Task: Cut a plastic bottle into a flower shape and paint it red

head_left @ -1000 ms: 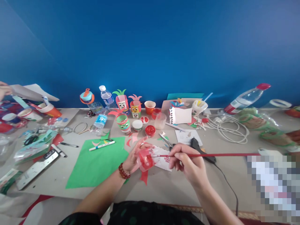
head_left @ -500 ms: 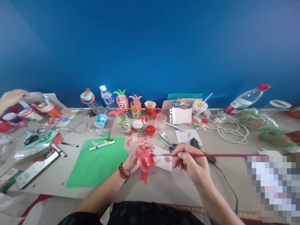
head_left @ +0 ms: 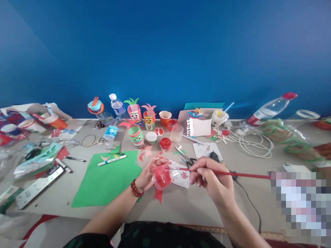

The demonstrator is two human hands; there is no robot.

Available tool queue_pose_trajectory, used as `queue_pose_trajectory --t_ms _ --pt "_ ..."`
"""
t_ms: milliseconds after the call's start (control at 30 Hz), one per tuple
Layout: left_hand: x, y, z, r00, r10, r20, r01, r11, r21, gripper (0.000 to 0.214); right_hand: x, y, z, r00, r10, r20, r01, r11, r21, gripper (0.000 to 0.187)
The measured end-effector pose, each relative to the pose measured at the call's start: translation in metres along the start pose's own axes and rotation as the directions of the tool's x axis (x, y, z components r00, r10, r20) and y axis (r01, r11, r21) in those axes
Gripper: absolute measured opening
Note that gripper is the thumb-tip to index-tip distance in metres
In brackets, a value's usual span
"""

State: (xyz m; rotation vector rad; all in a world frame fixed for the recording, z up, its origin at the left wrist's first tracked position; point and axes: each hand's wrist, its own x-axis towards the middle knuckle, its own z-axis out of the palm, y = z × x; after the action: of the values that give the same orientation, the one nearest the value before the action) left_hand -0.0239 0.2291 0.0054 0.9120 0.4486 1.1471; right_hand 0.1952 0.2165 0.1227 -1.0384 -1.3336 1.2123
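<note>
My left hand (head_left: 148,171), with a red bead bracelet at the wrist, is curled round a small clear plastic cup (head_left: 162,176) that is painted red, holding it just above the table. My right hand (head_left: 210,176) pinches a long red-handled paintbrush (head_left: 232,173), and the brush tip touches the cup's right side. Under the cup lies a white card with a red knot mark (head_left: 183,177). An open pot of red paint (head_left: 165,143) stands just beyond my hands.
A green paper sheet (head_left: 108,181) with a white marker (head_left: 112,160) lies to the left. Decorated paper cups (head_left: 136,134), water bottles (head_left: 111,132), scissors (head_left: 184,156), a black glue gun (head_left: 216,159) and coiled white cable (head_left: 254,142) crowd the table's back. More clutter sits at both ends.
The brush tip has shifted slightly on the cup and the handle now slopes down to the right. Another person's hand at the far left has gone from view.
</note>
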Motion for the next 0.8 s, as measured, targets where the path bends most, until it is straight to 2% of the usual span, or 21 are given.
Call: queue_pose_trajectory --t_ms 233,433,667,800 --pt "0.0 0.003 0.002 1.0 0.007 -0.005 -0.007 1.0 0.019 0.093 -0.008 0.004 0.0 0.99 -0.1 0.099 0.106 0.993 -0.049 0.022" --pt "0.0 0.002 0.002 1.0 0.005 -0.023 -0.005 1.0 0.006 0.094 -0.009 0.001 -0.001 0.981 -0.183 0.059 0.187 0.98 -0.07 0.023" --pt "0.0 0.003 0.002 1.0 0.005 -0.026 -0.005 1.0 -0.006 0.092 -0.01 0.001 -0.003 0.965 -0.221 0.145 0.24 0.961 -0.137 0.024" --pt "0.0 0.002 0.002 1.0 -0.006 -0.024 0.006 1.0 -0.001 0.091 -0.011 0.0 -0.003 0.965 -0.241 0.108 0.255 0.956 -0.147 0.024"
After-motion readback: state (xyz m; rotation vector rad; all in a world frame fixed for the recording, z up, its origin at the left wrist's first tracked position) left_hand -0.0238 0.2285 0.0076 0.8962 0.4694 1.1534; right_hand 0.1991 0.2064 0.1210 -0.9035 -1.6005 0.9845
